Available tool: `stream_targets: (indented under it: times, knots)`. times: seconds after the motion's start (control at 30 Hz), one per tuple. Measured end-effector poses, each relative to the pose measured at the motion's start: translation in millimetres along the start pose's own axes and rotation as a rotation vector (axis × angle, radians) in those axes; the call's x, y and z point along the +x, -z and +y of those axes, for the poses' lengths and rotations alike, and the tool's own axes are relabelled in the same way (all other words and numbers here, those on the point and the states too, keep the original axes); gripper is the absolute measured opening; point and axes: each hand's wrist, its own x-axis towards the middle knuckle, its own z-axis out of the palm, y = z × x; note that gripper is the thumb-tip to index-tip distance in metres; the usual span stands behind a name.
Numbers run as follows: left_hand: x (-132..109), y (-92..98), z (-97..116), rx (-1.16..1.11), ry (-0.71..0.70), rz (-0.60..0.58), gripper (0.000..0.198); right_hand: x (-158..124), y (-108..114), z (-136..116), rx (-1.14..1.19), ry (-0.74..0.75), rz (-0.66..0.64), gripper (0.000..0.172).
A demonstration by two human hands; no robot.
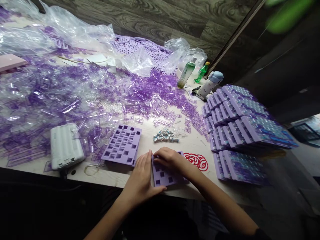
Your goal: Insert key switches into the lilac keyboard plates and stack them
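A purple plate with square holes (pixel 162 179) lies at the table's front edge between my hands. My left hand (pixel 140 178) rests along its left side, fingers stretched forward and thumb at the near edge. Over the plate's far part is my right hand (pixel 168 158), fingers bent down; what its fingertips hold, if anything, is hidden. Another purple plate (pixel 122 145), atop at least one more, sits left of my left hand. Just beyond my hands is a small pile of metallic and blue parts (pixel 165 136). Red rings (pixel 197 161) lie right of my right hand.
Stacked purple assemblies (pixel 237 126) stand at the right. A white device (pixel 67 146) sits at the front left. Loose clear purple pieces (pixel 87 90) cover the left and middle. Behind are plastic bags (pixel 75 26), a clear bottle (pixel 186 73), a green bottle (pixel 202 72) and a flask (pixel 211 85).
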Motion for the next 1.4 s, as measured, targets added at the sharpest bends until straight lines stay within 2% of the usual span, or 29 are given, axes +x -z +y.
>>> stream_targets:
  times: [0.23, 0.33, 0.63, 0.83, 1.1, 1.23, 1.33, 1.4]
  knots:
    - [0, -1.4, 0, 0.002, 0.027, -0.010, 0.120, -6, 0, 6, 0.036, 0.100, 0.050, 0.019]
    - [0, -1.9, 0, 0.003, 0.024, -0.004, 0.120, -6, 3, 1, -0.016, 0.072, 0.036, 0.020]
    - [-1, -3.0, -2, 0.007, 0.008, -0.006, 0.115, 0, 10, -21, -0.309, 0.006, -0.118, 0.011]
    - [0, -2.9, -2, 0.006, -0.001, -0.009, 0.115, 1, 7, -20, -0.184, -0.083, -0.102, 0.011]
    - [0, -2.8, -2, 0.002, -0.011, 0.007, 0.117, -1, 7, -11, -0.040, -0.092, -0.004, 0.021]
    - [0, -1.2, -1, 0.010, 0.008, -0.014, 0.117, 2, 24, 2, -0.006, -0.103, 0.139, 0.016]
    - [0, -0.3, -1, 0.005, 0.009, -0.018, 0.115, 1, 47, 29, -0.141, -0.220, 0.286, 0.016]
    - [0, -0.4, -1, -0.001, 0.006, -0.015, 0.114, -3, 64, 54, -0.307, -0.392, 0.356, 0.019]
